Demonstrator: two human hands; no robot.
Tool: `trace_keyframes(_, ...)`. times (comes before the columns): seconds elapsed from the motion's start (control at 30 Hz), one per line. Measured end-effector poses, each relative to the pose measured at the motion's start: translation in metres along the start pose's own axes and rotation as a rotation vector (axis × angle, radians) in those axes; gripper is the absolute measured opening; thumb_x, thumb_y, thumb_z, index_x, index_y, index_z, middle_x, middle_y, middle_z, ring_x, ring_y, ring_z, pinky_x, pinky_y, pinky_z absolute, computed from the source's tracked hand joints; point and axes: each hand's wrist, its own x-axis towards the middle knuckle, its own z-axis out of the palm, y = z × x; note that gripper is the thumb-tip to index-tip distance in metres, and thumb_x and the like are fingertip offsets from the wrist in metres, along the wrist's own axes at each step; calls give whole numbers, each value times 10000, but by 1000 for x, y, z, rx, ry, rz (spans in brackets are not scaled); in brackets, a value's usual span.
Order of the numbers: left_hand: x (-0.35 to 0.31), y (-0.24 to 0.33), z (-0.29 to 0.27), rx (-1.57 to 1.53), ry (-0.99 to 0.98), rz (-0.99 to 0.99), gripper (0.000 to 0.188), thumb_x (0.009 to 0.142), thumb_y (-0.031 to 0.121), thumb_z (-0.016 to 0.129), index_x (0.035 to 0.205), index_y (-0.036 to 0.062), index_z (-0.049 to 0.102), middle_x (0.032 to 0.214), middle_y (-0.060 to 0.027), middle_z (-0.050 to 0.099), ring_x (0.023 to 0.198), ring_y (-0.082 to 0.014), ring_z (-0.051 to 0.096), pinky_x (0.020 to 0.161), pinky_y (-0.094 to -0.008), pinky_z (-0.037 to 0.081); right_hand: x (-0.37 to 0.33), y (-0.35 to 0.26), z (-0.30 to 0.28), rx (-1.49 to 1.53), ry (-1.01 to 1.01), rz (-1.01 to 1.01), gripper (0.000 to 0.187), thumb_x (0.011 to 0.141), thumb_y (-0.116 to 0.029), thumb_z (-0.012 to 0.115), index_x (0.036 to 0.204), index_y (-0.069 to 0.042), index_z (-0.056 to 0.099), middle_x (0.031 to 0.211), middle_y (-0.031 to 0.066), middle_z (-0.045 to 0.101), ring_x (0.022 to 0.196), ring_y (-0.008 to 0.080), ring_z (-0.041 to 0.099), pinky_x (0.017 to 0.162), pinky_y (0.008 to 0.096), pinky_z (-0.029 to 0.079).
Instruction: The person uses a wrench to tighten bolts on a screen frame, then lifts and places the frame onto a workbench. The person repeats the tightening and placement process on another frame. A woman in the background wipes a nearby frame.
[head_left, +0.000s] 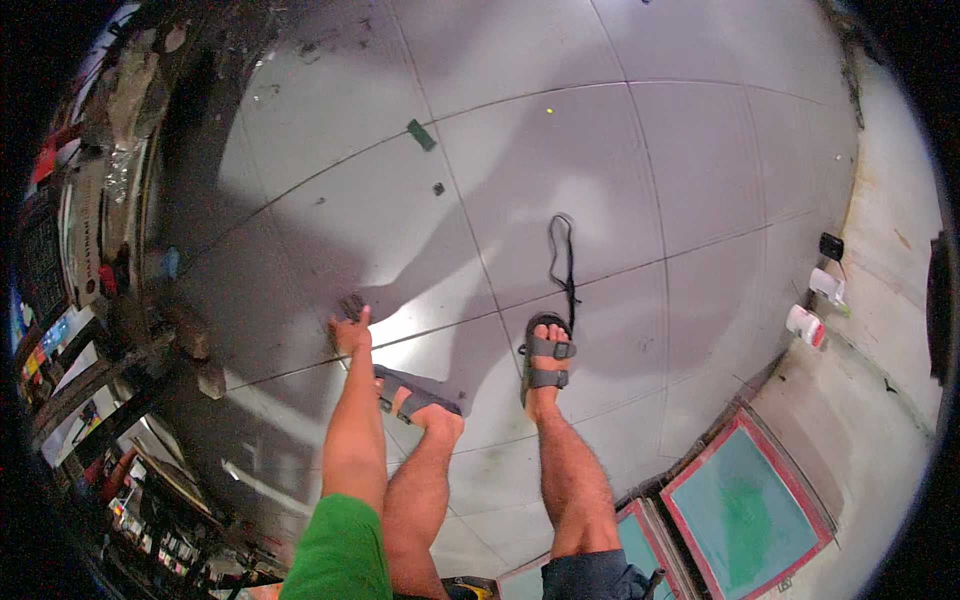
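My left hand (351,334) reaches out low over the tiled floor, left of my feet, its arm coming from a green sleeve (340,548). Its fingers look curled, with the thumb standing up at their right side. Just beyond the fingers is a small dark brown shape (351,304); whether it is a held thing or shaded fingers is hard to make out. Beside the hand is my left foot in a dark grey strapped sandal (420,391). My right foot wears the matching sandal (548,362). My right hand is not in view.
A thin black cord (566,262) lies looped ahead of my right foot. A green scrap (421,135) and a dark bit (438,188) lie farther off. Cluttered shelving (90,390) lines the left. Red-framed mesh screens (745,505) lean at the lower right, below white plug-like devices (806,325).
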Motion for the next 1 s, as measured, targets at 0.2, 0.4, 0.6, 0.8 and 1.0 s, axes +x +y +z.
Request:
trace_keyframes(0.2, -102, 87, -69, -107, -283, 534, 272, 895, 262, 823, 1050, 50, 752, 1069, -212, 745, 1046, -433, 706, 901, -551, 547, -30, -7, -16, 94, 55, 120, 316, 878, -162, 852, 768, -49, 578, 729, 187, 511, 611, 378, 526, 564, 476, 410)
trace_keyframes(0.4, -276, 120, -228, -173, -626, 379, 322, 984, 373, 696, 1070, 68, 754, 1038, -232, 740, 1012, -428, 728, 906, -527, 552, -13, -64, -56, 79, -101, 276, 340, 972, -335, 773, 900, -29, 644, 863, 197, 633, 797, 413, 643, 732, 500, 514)
trace_keyframes(0.6, -457, 88, -430, -137, -622, 585, 500, 977, 468, 724, 1218, 30, 732, 1212, -283, 731, 1167, -472, 676, 1032, -556, 498, -35, -37, -34, -10, -113, 94, 436, 928, -442, 781, 1063, -29, 760, 1014, 211, 701, 1021, 432, 688, 900, 535, 543)
trace_keyframes(0.8, -513, -11, -567, -494, -542, 446, 455, 975, 435, 720, 1165, 23, 739, 1178, -253, 732, 1123, -458, 687, 974, -532, 541, -27, -26, -72, -253, -65, -214, 390, 905, -384, 792, 1044, -23, 743, 1040, 232, 683, 1011, 460, 683, 893, 538, 555)
trace_keyframes(1.0, -533, -136, -763, -826, -32, -65, 351, 1013, 374, 719, 959, 32, 780, 892, -165, 754, 809, -312, 737, 735, -421, 570, -16, -23, -118, -378, -15, 11, 315, 923, -301, 722, 1087, -32, 742, 981, 195, 731, 974, 431, 709, 858, 526, 560)
